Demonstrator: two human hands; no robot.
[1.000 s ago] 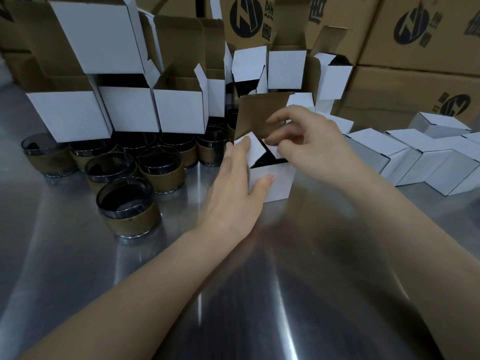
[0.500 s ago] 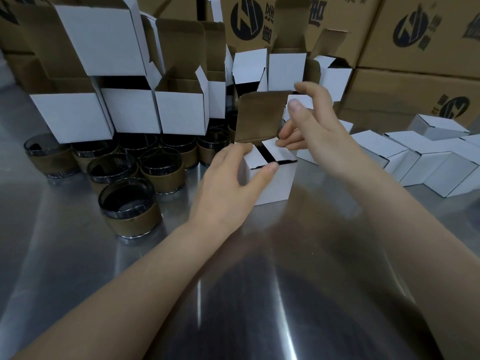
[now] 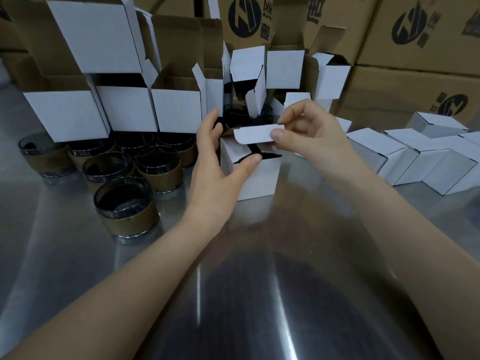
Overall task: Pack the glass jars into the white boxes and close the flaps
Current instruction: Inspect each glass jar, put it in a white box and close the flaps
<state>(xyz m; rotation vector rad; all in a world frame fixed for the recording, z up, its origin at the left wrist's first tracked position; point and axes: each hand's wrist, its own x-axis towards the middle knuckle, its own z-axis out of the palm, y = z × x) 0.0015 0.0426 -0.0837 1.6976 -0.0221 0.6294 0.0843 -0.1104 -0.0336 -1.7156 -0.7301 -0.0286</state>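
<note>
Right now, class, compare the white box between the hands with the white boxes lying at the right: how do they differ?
The held box stands upright; the closed boxes lie tilted, side by side. The held box's top is open, its lid flap pinched by the right hand; the closed boxes are shut. The left hand grips the held box; the closed boxes go untouched. Both are white cardboard.

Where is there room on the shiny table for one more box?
Free: the near table in front of the held box, and left of the nearest jar. Crowded: jars and open boxes back left, closed boxes right.
</note>
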